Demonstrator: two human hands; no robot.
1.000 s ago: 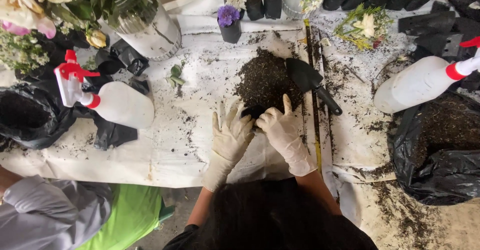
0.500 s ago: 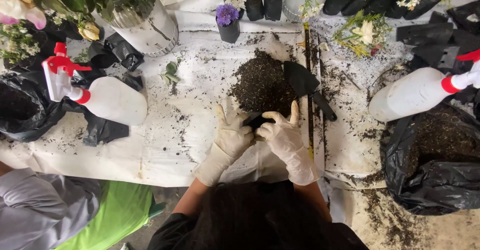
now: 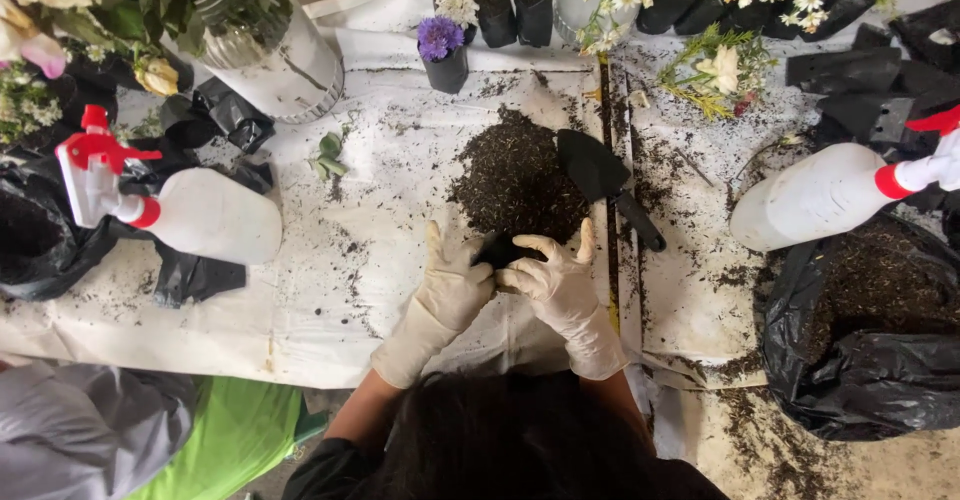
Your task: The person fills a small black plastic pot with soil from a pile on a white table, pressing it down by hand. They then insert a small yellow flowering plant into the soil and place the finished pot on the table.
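Observation:
Both my hands wear white gloves and meet at the near edge of a dark soil pile (image 3: 517,180) on the white sheet. My left hand (image 3: 450,282) and my right hand (image 3: 553,280) together grip a small black planting bag (image 3: 497,251) between them. Only the top of the bag shows; the rest is hidden by my fingers. A black hand trowel (image 3: 603,178) lies on the right side of the pile, its handle pointing toward the lower right.
White spray bottles with red triggers lie at left (image 3: 190,215) and right (image 3: 825,195). Black soil sacks sit at far left (image 3: 40,245) and lower right (image 3: 865,330). Small black bags with flowers (image 3: 440,50) line the back. Another person's grey sleeve (image 3: 80,430) is at lower left.
My hands have stayed on the small black bag, fingers shifting slightly around it. The view has drifted a little, so everything sits slightly lower and to the left.

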